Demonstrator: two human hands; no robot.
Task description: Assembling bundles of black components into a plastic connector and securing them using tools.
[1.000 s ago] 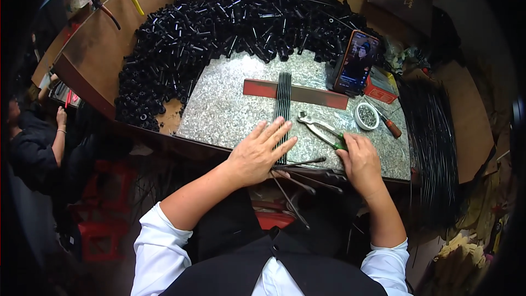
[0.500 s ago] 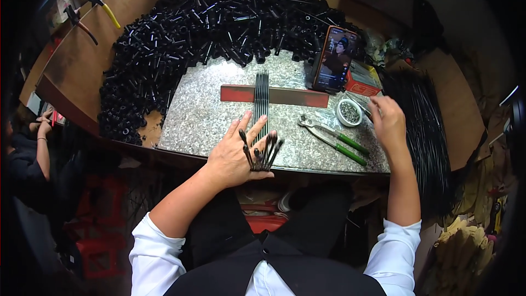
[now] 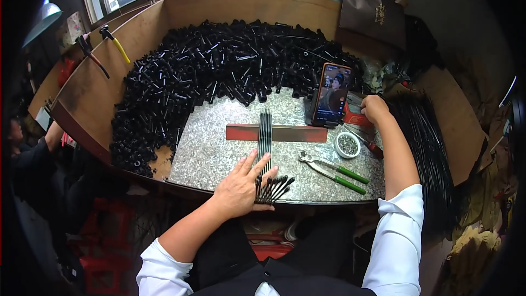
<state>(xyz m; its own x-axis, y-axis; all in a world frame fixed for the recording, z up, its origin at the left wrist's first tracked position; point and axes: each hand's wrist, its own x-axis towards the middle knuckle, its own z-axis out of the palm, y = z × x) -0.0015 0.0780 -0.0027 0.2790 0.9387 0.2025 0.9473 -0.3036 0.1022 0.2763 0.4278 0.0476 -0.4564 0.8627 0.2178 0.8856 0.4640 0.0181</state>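
Observation:
My left hand lies spread over a row of thin black rods. Its thumb stretches along the near edge of the speckled stone board. Short dark pieces with knobbed ends fan out between that thumb and the fingers. The rods cross a red-and-brown bar. My right hand is closed, fingers curled together, beside a red box behind the small white dish of tiny metal bits. What those fingers hold, if anything, is hidden. Green-handled pincers lie untouched between my hands.
Black tubular parts are heaped along the back and left. A phone stands upright near the red box. Long black strands lie at the right. Pliers hang on the wooden wall. Another person's arm shows at far left.
The view has tilted up, showing more window. My right hand has moved away from me, from beside the white dish to the red box. My left hand stays on the rods.

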